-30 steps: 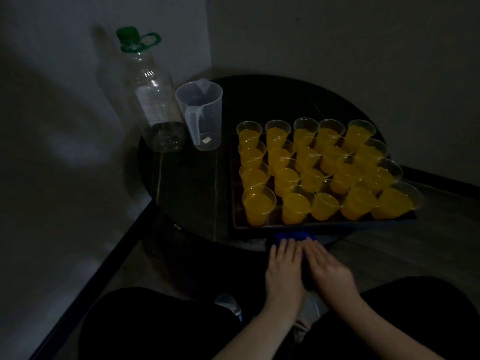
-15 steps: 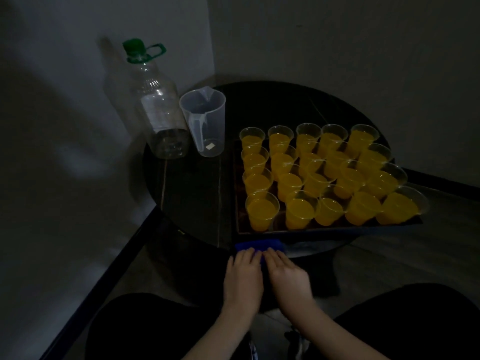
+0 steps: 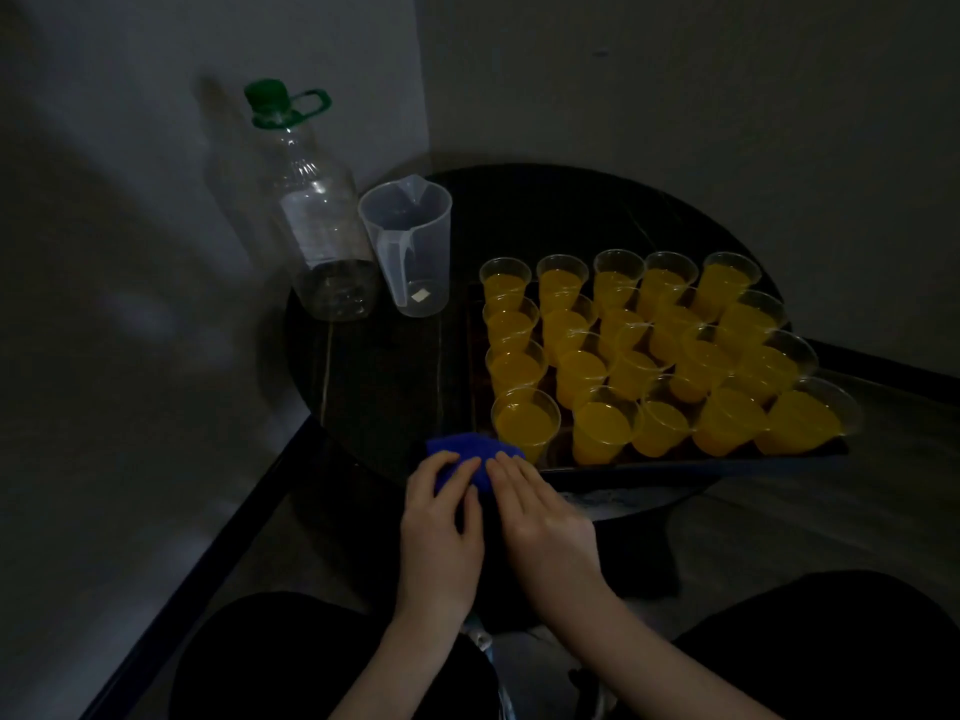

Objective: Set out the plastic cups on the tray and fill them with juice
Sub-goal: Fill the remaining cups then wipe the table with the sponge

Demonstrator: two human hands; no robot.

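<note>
Several clear plastic cups filled with orange juice stand in rows on a dark tray on the right half of a round black table. A blue cloth lies at the table's front edge, just left of the tray's near corner. My left hand and my right hand lie side by side on the cloth. Their fingers are fairly straight and press on it, and the cloth's near part is hidden under them.
An empty clear bottle with a green cap stands at the table's back left, beside an empty clear measuring jug. Walls close in on the left and behind. My dark-clothed knees sit below the table edge.
Both hands have slid the blue cloth leftward along the table's front edge, from in front of the tray's middle to its near-left corner.
</note>
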